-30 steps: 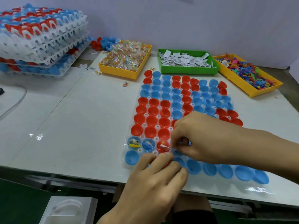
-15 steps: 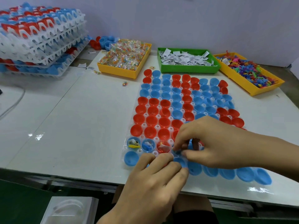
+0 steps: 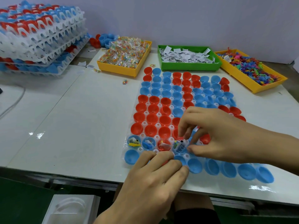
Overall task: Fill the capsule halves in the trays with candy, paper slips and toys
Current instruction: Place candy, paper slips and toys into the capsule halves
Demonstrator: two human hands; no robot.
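A clear tray (image 3: 129, 165) of red and blue capsule halves lies on the white table. In its second row from the front, the left blue half (image 3: 134, 141), the blue half beside it (image 3: 148, 143), a red half (image 3: 163, 145) and a further blue half (image 3: 179, 147) hold candy, slips or toys. My right hand (image 3: 216, 135) hovers over that last half, fingers loosely curled and apart from the thumb, nothing visibly pinched. My left hand (image 3: 155, 180) rests with bent fingers on the tray's front row; its palm is hidden.
At the back stand a yellow bin of wrapped candy (image 3: 124, 54), a green bin of paper slips (image 3: 187, 57) and a yellow bin of small toys (image 3: 252, 68). Stacked white trays of capsules (image 3: 40, 38) fill the back left. A loose candy (image 3: 124, 81) lies on the table.
My right hand has lifted and shifted right, uncovering the fourth half, which now shows a slip and candy. The left hand has stayed put.
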